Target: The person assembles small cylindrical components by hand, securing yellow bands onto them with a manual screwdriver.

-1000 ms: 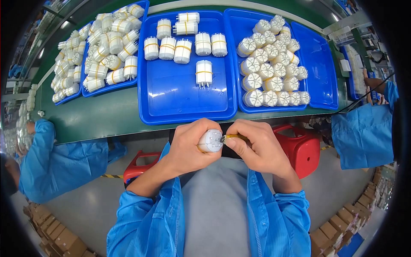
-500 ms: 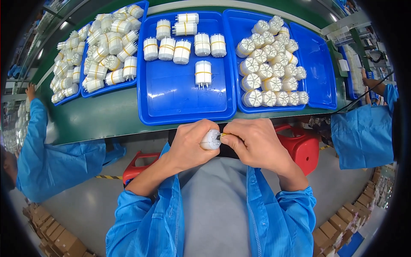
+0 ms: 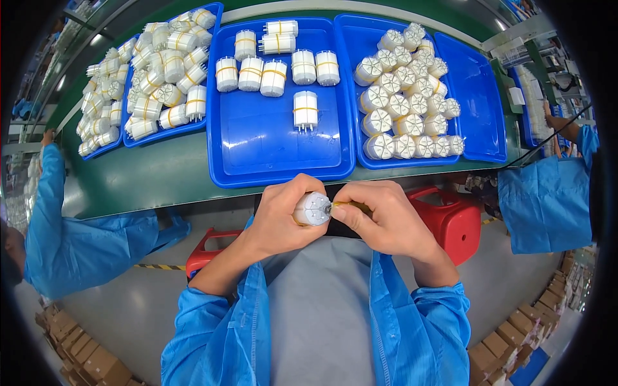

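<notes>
My left hand (image 3: 278, 217) is closed around a white cylinder (image 3: 311, 209), held in front of my body just off the table's near edge. Its end face, split into wedge-shaped segments, is turned toward my right hand (image 3: 388, 219). The thumb and fingers of that hand pinch a thin yellow thing (image 3: 337, 204) with a dark tip, touching the middle of the end face. My fingers hide most of the yellow thing, so its kind is unclear. Beyond my hands, a blue tray (image 3: 277, 172) holds several similar white cylinders with yellow bands, one (image 3: 306, 110) lying apart from the others.
A blue tray (image 3: 412, 164) of closely stacked cylinders stands right, beside another blue tray (image 3: 479, 122). Heaped cylinders (image 3: 168, 67) fill trays at left. Red stools (image 3: 450, 225) flank me. Co-workers in blue work at left (image 3: 96, 238) and right (image 3: 544, 206).
The white cylinder has tilted and shifted slightly left, showing more of its end face. My right hand has turned a little, with more yellow showing behind its fingers. The left co-worker's arm has moved.
</notes>
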The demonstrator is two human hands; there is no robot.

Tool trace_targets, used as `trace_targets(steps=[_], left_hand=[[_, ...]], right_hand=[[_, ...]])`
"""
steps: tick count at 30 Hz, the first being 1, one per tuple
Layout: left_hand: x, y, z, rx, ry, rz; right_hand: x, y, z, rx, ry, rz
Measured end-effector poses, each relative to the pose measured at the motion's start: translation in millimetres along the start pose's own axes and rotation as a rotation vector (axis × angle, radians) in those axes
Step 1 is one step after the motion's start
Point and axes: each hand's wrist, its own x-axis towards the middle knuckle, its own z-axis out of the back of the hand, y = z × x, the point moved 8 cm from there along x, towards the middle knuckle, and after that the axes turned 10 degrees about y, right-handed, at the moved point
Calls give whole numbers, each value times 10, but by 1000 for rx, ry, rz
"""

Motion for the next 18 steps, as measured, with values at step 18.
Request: trace_targets(steps=[18], left_hand=[[133, 110, 265, 127, -92, 129]], right_hand=[[-20, -338, -5, 364, -82, -103]])
